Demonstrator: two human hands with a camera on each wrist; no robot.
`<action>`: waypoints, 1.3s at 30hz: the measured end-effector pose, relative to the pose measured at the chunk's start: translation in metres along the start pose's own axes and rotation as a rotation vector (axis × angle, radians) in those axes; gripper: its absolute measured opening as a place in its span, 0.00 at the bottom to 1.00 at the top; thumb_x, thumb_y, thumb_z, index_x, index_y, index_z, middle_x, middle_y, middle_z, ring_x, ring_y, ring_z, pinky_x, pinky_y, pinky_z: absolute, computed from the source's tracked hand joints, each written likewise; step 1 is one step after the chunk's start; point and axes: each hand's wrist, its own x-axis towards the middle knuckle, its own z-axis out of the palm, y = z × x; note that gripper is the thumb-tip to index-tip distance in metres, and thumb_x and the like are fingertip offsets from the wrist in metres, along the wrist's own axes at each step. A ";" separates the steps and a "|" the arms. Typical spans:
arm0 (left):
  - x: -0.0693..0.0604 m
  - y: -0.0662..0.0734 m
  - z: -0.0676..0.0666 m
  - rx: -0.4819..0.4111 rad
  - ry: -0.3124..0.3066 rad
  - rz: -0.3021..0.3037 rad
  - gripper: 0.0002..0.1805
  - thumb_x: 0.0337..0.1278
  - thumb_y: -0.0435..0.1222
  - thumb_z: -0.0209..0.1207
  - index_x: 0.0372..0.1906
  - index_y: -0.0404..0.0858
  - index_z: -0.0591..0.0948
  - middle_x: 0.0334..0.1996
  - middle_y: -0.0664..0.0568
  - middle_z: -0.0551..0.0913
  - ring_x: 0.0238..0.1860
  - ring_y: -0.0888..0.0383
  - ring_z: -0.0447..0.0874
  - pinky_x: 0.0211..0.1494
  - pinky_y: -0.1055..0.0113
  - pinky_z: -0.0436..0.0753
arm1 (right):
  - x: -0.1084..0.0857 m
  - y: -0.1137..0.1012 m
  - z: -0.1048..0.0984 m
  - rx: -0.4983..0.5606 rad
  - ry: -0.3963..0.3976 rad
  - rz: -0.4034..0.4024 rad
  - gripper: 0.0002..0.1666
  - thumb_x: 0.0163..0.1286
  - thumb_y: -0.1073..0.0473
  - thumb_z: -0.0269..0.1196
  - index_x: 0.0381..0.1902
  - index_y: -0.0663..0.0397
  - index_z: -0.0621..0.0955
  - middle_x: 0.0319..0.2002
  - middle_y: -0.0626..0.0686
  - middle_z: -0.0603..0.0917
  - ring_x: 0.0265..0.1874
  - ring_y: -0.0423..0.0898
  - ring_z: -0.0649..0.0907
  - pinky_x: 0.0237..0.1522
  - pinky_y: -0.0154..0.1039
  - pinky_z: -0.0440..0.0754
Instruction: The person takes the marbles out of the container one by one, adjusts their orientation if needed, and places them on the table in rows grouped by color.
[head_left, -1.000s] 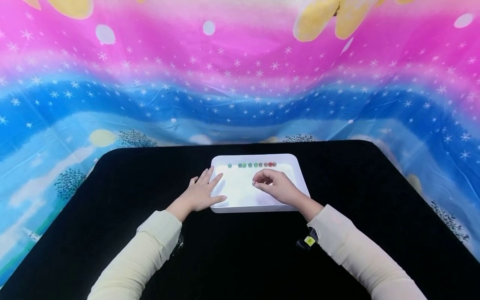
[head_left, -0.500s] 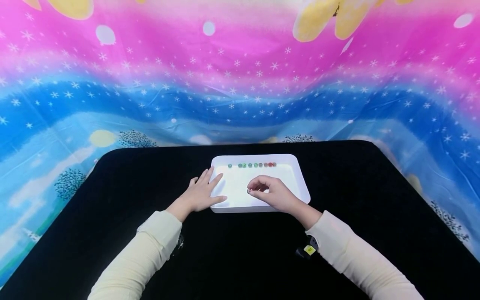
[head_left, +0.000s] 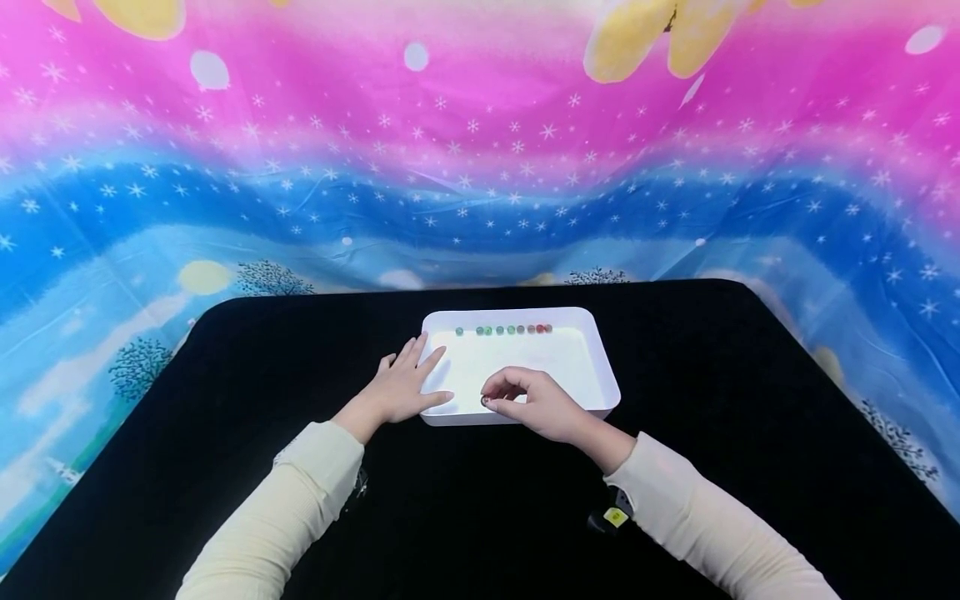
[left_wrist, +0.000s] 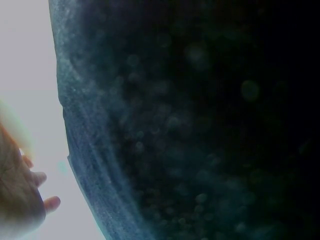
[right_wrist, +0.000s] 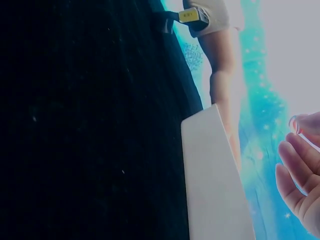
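A white shallow tray lies on the black cloth. Near its front side, my right hand pinches a small glassy marble between thumb and index finger. In the right wrist view the same marble shows as a clear round edge at the fingertips; its colour is hard to tell. Along the tray's back wall several marbles form a line, green ones to the left, reddish ones to the right. My left hand rests on the tray's left rim with fingers spread. Only part of that hand shows in the left wrist view.
Black cloth covers the table around the tray. Behind it hangs a pink and blue printed backdrop. A dark wrist device with a yellow label sits under the right cuff.
My right hand has moved toward the front and left of the tray with the marble in its pinch. The left hand and the row of marbles have stayed in place.
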 end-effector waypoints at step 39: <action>0.001 0.001 0.000 0.011 0.001 -0.003 0.42 0.50 0.64 0.39 0.67 0.47 0.47 0.66 0.44 0.34 0.65 0.47 0.34 0.57 0.46 0.47 | -0.010 -0.020 0.035 0.106 -0.179 0.005 0.07 0.58 0.71 0.56 0.36 0.69 0.76 0.32 0.57 0.79 0.32 0.44 0.77 0.36 0.36 0.75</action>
